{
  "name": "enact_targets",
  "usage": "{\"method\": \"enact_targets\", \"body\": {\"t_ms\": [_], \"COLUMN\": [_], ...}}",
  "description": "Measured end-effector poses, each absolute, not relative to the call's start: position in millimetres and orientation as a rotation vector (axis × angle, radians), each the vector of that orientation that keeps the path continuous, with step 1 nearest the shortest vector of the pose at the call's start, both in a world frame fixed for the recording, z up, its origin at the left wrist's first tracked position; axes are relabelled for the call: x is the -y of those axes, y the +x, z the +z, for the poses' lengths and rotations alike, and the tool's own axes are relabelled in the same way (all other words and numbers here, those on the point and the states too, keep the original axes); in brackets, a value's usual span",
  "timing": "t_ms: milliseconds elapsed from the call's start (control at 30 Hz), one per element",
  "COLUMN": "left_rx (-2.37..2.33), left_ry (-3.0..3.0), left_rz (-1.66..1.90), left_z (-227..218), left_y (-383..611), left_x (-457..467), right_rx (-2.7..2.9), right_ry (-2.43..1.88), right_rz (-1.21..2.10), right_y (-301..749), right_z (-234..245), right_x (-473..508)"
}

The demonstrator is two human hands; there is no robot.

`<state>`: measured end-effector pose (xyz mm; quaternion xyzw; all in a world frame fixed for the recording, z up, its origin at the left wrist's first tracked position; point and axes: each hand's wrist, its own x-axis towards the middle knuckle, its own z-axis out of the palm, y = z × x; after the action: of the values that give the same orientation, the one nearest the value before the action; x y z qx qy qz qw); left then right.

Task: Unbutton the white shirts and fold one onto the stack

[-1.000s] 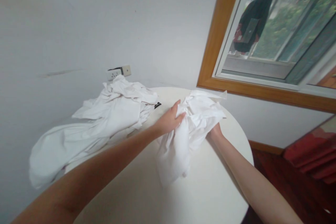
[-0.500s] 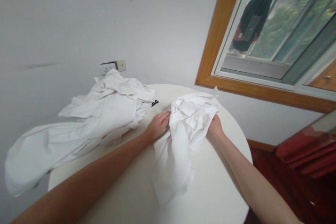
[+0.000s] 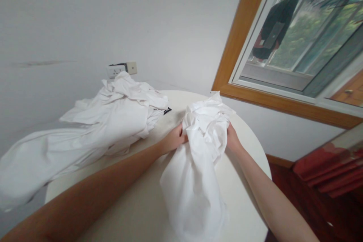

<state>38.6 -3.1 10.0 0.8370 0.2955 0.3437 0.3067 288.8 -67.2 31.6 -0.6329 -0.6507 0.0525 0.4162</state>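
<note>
A crumpled white cloth garment (image 3: 198, 166) lies bunched over the middle of the white round table (image 3: 136, 204), its loose end spread toward me. At its left side, my left hand (image 3: 174, 138) grips the fabric, thumb on top and the other fingers partly hidden under the folds. My right hand (image 3: 233, 138) holds the opposite side, most of its fingers behind the cloth. What kind of garment it is, the folds do not show. Left of my left hand rests a bigger heap of white clothes (image 3: 113, 121), with a small black-and-white tag (image 3: 167, 110) at its right edge.
The heap hangs over the table's left edge. Behind the table is a white wall with a socket (image 3: 116, 70) and a beige wall plate (image 3: 131, 67). A wood-framed window (image 3: 283, 104) is at the right, above a red curtain (image 3: 329, 166) and dark red floor.
The garment's near end has billowed out and now reaches closer to me. Its far corner has shifted left. Both hands keep hold, the left thumb now showing over the cloth.
</note>
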Motion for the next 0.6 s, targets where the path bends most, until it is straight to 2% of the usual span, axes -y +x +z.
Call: {"method": "enact_targets", "body": {"t_ms": [233, 367, 467, 600], "left_rx": [-0.895, -1.075, -1.199, -1.161], "left_ry": [2.094, 2.211, 2.424, 2.785], "left_rz": [1.312, 1.380, 1.254, 0.739], "left_z": [34.2, 42.8, 47.9, 48.8], "left_y": [27.8, 12.5, 3.8, -0.1], "left_x": [-3.9, -6.4, -5.5, 0.6], "right_rx": [1.613, 1.441, 1.302, 1.103], "right_ry": [-1.488, -1.509, -1.524, -1.515], "right_rz": [-0.141, -0.280, -0.277, -0.104], "right_y": [317.8, 343.1, 358.5, 367.0], "right_z": [40.1, 35.3, 28.0, 16.3], "right_x": [64.3, 58.5, 54.9, 50.9]}}
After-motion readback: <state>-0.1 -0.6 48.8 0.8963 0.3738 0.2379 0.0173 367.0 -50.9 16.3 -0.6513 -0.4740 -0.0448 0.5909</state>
